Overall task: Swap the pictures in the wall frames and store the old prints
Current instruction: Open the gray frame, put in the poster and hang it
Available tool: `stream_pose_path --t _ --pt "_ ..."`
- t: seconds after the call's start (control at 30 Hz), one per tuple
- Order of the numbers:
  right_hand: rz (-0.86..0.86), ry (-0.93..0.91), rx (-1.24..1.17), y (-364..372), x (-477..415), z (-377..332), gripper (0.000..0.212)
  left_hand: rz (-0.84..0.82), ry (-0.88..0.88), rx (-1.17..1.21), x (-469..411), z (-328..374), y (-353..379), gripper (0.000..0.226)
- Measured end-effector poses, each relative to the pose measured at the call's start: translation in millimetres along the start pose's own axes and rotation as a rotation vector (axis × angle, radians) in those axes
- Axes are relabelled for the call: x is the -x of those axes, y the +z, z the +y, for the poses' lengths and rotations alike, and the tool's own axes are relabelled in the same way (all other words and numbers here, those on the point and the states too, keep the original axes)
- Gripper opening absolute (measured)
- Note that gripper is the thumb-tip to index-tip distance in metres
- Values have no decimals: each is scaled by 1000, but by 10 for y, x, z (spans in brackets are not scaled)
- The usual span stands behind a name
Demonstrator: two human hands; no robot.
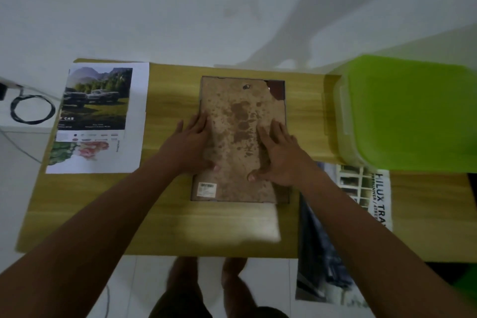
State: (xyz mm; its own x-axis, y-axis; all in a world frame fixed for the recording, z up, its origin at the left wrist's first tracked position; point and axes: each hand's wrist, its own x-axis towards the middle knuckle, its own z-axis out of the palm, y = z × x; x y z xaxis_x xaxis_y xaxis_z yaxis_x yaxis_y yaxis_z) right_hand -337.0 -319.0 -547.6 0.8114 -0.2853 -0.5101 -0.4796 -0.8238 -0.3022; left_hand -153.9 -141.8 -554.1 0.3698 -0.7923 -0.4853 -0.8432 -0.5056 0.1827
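Note:
A picture frame lies face down in the middle of the wooden table [167, 227]. Its stained brown backing board [237, 116] faces up, with a small hanger near the top and a barcode sticker at the lower left. The dark frame edge [277, 89] shows at the top right corner. My left hand [193, 144] rests flat on the board's left side, fingers straight. My right hand [277, 152] lies flat on its right side. A print of trucks before mountains [96, 98] lies at the left, on top of a flower print [85, 151].
A green plastic box [407, 113] stands at the right end of the table. A car poster [333, 253] lies under my right forearm and hangs over the front edge. A coiled black cable [32, 110] sits on a white surface at far left. The wall is behind.

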Motion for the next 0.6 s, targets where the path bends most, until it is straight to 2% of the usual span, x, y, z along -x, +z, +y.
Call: stream_pose_path --t 0.13,0.3,0.47,0.6 --pt "30 -8 -27 111 24 7 123 -40 -17 -28 40 82 -20 124" --pt "50 -11 -36 127 37 -26 124 -43 -25 -7 103 174 133 152" --pt "55 13 -100 94 69 -30 127 -32 -38 36 69 224 138 155" --pt "123 33 -168 19 103 -18 118 25 -73 105 154 210 155 150"
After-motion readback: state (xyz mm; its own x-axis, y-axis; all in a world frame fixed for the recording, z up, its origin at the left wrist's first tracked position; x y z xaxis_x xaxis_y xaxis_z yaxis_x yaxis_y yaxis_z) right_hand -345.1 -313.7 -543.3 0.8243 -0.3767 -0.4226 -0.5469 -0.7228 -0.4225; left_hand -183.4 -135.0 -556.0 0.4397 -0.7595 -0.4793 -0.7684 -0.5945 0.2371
